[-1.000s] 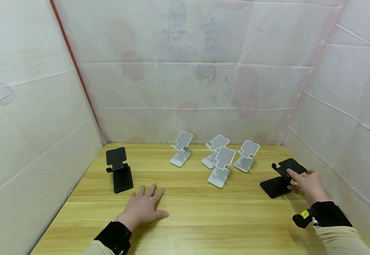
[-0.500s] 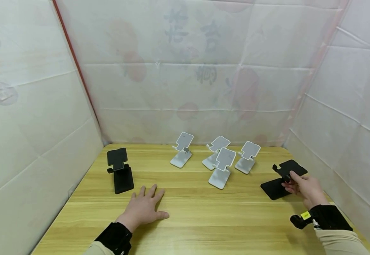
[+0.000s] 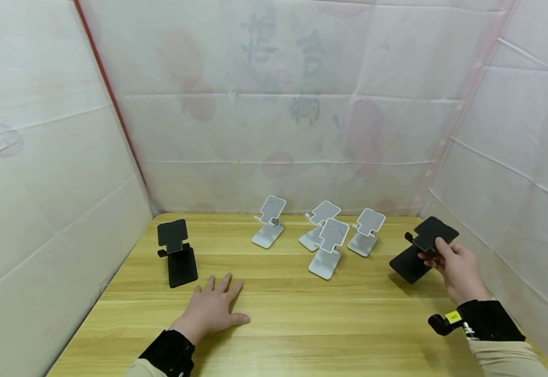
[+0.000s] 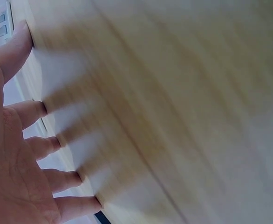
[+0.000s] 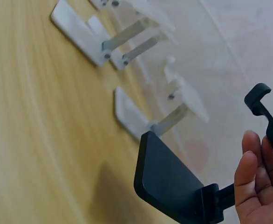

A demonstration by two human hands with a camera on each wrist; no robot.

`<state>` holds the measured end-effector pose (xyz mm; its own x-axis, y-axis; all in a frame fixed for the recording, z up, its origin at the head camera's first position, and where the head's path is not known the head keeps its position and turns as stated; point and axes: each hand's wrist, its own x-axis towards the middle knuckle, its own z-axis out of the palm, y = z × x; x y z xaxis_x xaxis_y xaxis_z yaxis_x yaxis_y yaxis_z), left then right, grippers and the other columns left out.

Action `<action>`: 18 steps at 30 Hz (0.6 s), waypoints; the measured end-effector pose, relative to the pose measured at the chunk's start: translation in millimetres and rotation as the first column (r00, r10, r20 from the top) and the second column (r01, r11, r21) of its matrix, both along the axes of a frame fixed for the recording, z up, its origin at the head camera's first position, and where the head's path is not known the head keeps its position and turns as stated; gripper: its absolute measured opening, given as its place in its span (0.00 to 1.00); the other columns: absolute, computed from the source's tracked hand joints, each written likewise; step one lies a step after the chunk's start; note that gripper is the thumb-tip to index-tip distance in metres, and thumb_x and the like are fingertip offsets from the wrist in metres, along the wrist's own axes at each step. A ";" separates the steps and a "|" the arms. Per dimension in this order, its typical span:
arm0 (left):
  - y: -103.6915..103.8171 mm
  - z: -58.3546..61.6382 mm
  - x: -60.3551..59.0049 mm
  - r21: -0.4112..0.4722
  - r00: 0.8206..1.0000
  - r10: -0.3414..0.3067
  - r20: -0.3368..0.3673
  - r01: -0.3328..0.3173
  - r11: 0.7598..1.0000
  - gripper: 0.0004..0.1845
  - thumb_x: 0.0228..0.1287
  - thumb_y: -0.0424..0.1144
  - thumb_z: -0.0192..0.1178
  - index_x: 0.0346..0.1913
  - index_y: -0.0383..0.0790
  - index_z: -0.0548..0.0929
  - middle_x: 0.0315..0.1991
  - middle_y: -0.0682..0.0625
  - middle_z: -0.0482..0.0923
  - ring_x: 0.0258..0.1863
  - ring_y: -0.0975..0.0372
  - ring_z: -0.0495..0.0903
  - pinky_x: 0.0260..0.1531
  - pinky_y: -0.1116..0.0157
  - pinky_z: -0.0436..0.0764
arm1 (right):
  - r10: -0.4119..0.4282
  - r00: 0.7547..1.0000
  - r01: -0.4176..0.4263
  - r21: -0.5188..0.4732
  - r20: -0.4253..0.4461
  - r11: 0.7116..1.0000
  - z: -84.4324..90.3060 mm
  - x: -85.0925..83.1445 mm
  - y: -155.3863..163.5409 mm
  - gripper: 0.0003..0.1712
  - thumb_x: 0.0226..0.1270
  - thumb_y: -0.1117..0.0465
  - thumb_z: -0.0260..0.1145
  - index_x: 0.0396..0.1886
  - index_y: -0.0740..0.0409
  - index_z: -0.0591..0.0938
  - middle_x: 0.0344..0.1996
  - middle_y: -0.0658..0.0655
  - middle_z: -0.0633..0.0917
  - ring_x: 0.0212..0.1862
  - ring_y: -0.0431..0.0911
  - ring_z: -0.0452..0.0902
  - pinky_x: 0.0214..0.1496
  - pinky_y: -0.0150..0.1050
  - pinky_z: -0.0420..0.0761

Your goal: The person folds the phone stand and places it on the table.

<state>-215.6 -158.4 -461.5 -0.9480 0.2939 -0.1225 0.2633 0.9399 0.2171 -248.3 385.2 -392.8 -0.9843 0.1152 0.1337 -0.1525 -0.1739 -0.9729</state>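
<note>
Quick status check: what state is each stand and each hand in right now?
Right black stand: unfolded, lifted and tilted off the table.
Left black stand: unfolded, standing on the table.
Four white stands: unfolded, standing upright.
Right hand: gripping the right black stand.
Left hand: flat on the table, fingers spread.

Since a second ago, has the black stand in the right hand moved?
Yes. The black stand in the right hand has lifted and tilted, nearer the white stand.

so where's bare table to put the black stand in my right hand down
Bare wood lies between the left hand and right hand, in front of the white stands. Those four crowd the back middle; another black stand takes the back left.
</note>
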 end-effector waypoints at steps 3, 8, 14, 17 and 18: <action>-0.2 -0.7 -0.3 -0.003 1.000 -0.002 0.001 0.002 1.000 0.51 0.59 0.76 0.59 0.79 0.51 0.65 0.79 0.39 0.58 0.74 0.29 0.55 0.64 0.23 0.59 | 0.013 0.998 -0.014 -0.013 -0.066 1.000 9.1 -0.5 -8.7 0.11 0.80 0.56 0.58 0.44 0.60 0.77 0.36 0.50 0.85 0.39 0.42 0.87 0.41 0.32 0.85; -0.1 -0.9 -0.4 0.000 1.000 0.000 0.015 0.000 1.000 0.50 0.59 0.75 0.59 0.79 0.51 0.65 0.79 0.39 0.58 0.74 0.29 0.55 0.65 0.23 0.58 | 0.063 0.987 -0.061 0.023 -0.147 0.998 22.2 -0.8 -29.2 0.10 0.79 0.59 0.58 0.40 0.62 0.75 0.39 0.51 0.85 0.40 0.43 0.87 0.45 0.32 0.86; 0.0 -0.6 -1.0 -0.006 1.000 -0.003 0.014 0.003 1.000 0.50 0.60 0.75 0.59 0.79 0.51 0.65 0.79 0.39 0.58 0.74 0.29 0.55 0.65 0.23 0.59 | 0.117 0.970 -0.097 0.103 -0.213 0.990 38.0 -1.5 -57.2 0.12 0.80 0.59 0.57 0.37 0.65 0.73 0.37 0.53 0.82 0.39 0.43 0.87 0.45 0.32 0.87; -0.6 -0.2 -1.5 -0.009 1.000 -0.005 0.017 0.005 1.000 0.50 0.59 0.75 0.59 0.79 0.51 0.65 0.79 0.39 0.58 0.74 0.29 0.55 0.64 0.23 0.58 | 0.150 0.961 -0.115 0.156 -0.233 0.981 46.2 -2.5 -70.3 0.13 0.81 0.59 0.56 0.40 0.66 0.74 0.38 0.54 0.81 0.39 0.43 0.86 0.47 0.33 0.87; -0.7 0.1 -1.5 -0.008 1.000 -0.006 0.017 0.006 1.000 0.50 0.59 0.76 0.58 0.79 0.51 0.65 0.79 0.39 0.58 0.74 0.29 0.55 0.64 0.23 0.59 | 0.164 0.958 -0.125 0.169 -0.237 0.978 48.8 -3.2 -74.5 0.13 0.81 0.59 0.56 0.41 0.66 0.73 0.38 0.54 0.81 0.39 0.44 0.85 0.47 0.33 0.87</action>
<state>-217.1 -159.1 -461.4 -0.9441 0.2981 -0.1405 0.2650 0.9401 0.2143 -251.6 310.7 -343.9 -0.9224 -0.0664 0.3805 -0.3765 -0.0661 -0.9241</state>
